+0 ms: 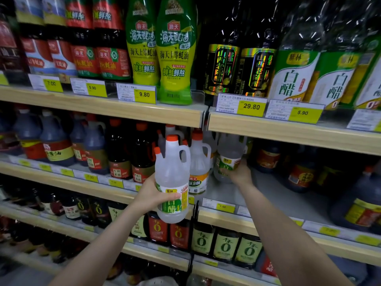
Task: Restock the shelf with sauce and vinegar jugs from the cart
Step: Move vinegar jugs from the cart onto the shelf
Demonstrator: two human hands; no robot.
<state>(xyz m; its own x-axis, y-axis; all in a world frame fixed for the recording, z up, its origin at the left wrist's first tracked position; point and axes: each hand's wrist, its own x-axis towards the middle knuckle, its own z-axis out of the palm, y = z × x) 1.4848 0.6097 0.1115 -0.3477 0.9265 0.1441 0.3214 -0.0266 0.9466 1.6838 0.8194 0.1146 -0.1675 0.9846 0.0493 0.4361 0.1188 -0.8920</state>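
Where shelved, fingers (237, 172) around jug (227, 159).

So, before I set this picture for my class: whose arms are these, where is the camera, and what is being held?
No machine here: these are a person's two bare arms, filmed by one wide-angle camera worn on the head, looking forward and down at a shop shelf.

The left hand grips a clear white vinegar jug with an orange cap, held in front of the shelf edge. The right hand reaches deeper onto the middle shelf and holds a second clear jug standing there, beside another white vinegar jug.

Dark sauce jugs stand to the left on that level. Above are green squeeze bottles and yellow price tags.
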